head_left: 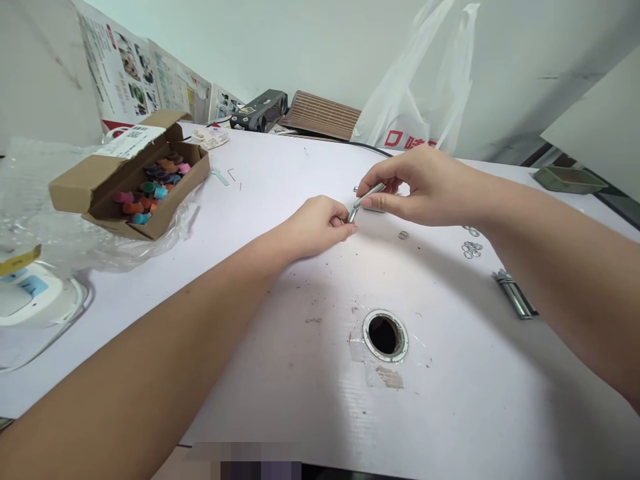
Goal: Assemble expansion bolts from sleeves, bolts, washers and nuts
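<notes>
My right hand point(415, 183) pinches a slim metal rod point(364, 199) that slants down to the left. At the rod's lower tip my left hand point(320, 223) is curled, its fingertips pressed against that end; whether they hold a small part there is hidden. Both hands hover just above the white table point(280, 320). A loose metal ring point(403, 235) lies right of the hands. A small pile of rings point(471, 249) sits farther right, with more metal rods point(515, 293) beyond it.
An open cardboard box point(135, 177) of coloured caps rests on clear plastic at the left. A round cable hole point(385, 335) pierces the table near me. A white plastic bag point(425, 100), a brown slatted piece point(320, 115) and a black device point(260, 110) line the back wall.
</notes>
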The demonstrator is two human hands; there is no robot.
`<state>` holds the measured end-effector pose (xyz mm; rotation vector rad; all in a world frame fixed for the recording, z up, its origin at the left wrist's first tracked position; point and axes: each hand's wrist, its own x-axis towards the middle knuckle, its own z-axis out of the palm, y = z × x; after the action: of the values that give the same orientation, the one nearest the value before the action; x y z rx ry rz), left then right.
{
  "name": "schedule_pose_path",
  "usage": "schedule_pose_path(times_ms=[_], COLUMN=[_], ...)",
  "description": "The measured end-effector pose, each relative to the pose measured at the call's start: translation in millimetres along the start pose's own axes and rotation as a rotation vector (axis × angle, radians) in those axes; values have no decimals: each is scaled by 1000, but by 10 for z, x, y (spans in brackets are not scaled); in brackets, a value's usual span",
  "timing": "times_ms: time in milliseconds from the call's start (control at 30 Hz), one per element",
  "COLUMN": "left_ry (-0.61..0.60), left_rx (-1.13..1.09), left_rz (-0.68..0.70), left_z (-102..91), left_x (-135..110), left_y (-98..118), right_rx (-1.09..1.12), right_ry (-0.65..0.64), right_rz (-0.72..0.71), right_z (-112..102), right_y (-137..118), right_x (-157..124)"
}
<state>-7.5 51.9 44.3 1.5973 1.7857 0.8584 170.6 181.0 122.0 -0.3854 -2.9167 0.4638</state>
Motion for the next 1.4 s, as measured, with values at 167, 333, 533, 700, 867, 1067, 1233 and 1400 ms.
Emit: schedule_pose_path(times_ms=[167,333,533,700,867,1067,1233,1400], left_ry=[6,10,5,-8,-9,-31,-27,19], left_rx=[-15,-7,-23,-5,11,-2,-6,-77], left_rz=[9,17,-8,-2,-10,5,7,13], left_z=[9,16,11,13,5,-22,-9,-12], left_x=[12,17,11,20,21,26,14,-9], left_y=[-1,-8,-47,-46,-36,-54,-39,-20], right_rx=[12,-8,143,-92,-124,-64,18,-38], right_ry=[-18,-162,-27,36,-35,-35,-24,-96], right_rz=[-8,91,325,735,835,832,824,823], right_z=[18,-8,-216,-269,-59,23,-5,-46], right_y=[-121,-183,94,681,1139,1310,1342,1202], right_x=[72,174,-170,-645,-878,-947,-921,-799])
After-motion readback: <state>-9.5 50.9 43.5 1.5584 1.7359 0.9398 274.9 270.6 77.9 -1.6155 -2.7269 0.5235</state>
